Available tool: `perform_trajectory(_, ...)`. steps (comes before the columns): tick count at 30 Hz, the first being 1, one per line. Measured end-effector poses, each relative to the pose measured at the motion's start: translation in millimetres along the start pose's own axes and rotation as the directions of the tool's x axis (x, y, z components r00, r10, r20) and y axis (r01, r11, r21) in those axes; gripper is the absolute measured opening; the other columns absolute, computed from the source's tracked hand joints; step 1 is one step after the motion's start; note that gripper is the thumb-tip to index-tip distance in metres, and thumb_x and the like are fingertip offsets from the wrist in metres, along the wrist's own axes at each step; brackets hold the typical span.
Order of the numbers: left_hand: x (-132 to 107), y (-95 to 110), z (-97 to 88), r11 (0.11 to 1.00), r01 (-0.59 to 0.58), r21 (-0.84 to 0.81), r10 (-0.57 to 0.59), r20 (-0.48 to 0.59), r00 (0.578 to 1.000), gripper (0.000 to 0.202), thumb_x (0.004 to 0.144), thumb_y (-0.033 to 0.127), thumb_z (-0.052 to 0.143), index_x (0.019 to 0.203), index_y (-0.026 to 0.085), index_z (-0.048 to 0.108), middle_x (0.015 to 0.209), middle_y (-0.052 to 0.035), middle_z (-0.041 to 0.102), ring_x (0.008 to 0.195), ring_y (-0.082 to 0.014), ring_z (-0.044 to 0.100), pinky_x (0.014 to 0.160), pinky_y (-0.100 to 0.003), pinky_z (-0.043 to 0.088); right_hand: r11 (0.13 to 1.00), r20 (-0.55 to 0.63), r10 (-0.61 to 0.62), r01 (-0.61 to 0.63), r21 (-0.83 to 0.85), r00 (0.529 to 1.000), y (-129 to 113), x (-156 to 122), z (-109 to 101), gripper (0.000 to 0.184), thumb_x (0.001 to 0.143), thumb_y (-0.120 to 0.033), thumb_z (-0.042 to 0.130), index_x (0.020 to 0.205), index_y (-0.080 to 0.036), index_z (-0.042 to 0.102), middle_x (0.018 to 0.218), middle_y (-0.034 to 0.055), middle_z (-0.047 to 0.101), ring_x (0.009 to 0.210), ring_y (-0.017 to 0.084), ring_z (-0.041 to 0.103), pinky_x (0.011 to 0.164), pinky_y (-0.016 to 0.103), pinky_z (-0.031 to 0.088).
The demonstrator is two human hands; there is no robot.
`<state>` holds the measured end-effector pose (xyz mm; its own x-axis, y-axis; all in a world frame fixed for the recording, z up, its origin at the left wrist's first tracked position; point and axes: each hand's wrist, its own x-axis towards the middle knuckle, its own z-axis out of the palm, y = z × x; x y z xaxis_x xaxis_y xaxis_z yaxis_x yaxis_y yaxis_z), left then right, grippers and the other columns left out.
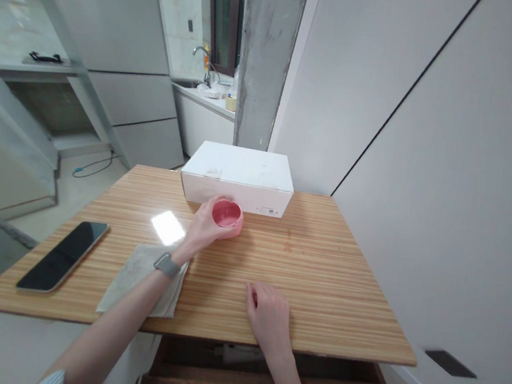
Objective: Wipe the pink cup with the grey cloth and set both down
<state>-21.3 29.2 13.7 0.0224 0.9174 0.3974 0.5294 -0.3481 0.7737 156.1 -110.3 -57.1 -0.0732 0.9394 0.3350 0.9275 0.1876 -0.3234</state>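
My left hand [204, 226] is wrapped round the side of a small pink bowl [233, 231], close in front of a white box [237, 195]. The bowl's opening faces up and a little toward me; its inside looks bare. Whether its base touches the table, I cannot tell. My right hand [268, 317] rests near the table's front edge with its fingers curled in, and nothing shows in it. Under my left forearm lies a folded grey cloth [135, 277].
A black-screened phone [62, 256] lies at the left of the wooden table [332, 287]. Below the front edge an open drawer [198, 373] holds a pale object. A wall [447, 177] borders the right side; a kitchen counter with a tap [208, 66] stands behind.
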Motion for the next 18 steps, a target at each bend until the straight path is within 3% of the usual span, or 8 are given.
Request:
perform_trajectory(5,-5,10,16.7,1.000,0.001,0.025,-0.003,0.087,0.996,0.074,0.058,0.040,0.078,0.125,0.026,0.047,0.116,-0.0054,0.063,0.106,-0.0241,0.059,0.094,-0.039,0.046,1.000,-0.009,0.010,-0.010,0.008,1.000,0,-1,0,0.030,0.094,-0.023,0.042,0.066,-0.021,0.052,0.063,0.0000,0.060,0.062,0.015,0.055,0.062,0.027,0.027)
perform_trajectory(13,-9,2,24.8,0.998,0.033,0.061,-0.040,0.117,0.992,0.079,0.059,0.046,0.077,0.128,0.026,0.045,0.116,-0.0080,0.060,0.108,-0.0257,0.056,0.095,-0.040,0.045,1.000,-0.011,-0.001,0.001,0.006,1.000,1,0,1,0.030,0.094,-0.023,0.041,0.066,-0.021,0.052,0.064,0.0001,0.060,0.062,0.015,0.055,0.061,0.027,0.027)
perform_trajectory(16,-7,-5,23.1,0.999,-0.001,0.041,-0.006,0.167,0.986,0.097,0.058,0.048,0.078,0.140,0.022,0.032,0.128,-0.0126,0.053,0.119,-0.0292,0.050,0.100,-0.044,0.041,1.000,-0.015,-0.010,0.010,0.002,1.000,0,0,0,0.031,0.095,-0.024,0.040,0.067,-0.021,0.052,0.064,0.0006,0.060,0.062,0.015,0.055,0.061,0.027,0.027)
perform_trajectory(18,-7,-8,16.1,0.997,-0.034,0.066,0.022,0.186,0.982,0.105,0.061,0.052,0.076,0.145,0.019,0.021,0.140,-0.0172,0.041,0.130,-0.0325,0.039,0.105,-0.048,0.036,1.000,-0.019,-0.008,0.007,-0.006,1.000,0,0,0,0.032,0.095,-0.025,0.040,0.066,-0.021,0.051,0.064,0.0009,0.060,0.061,0.015,0.055,0.061,0.027,0.027)
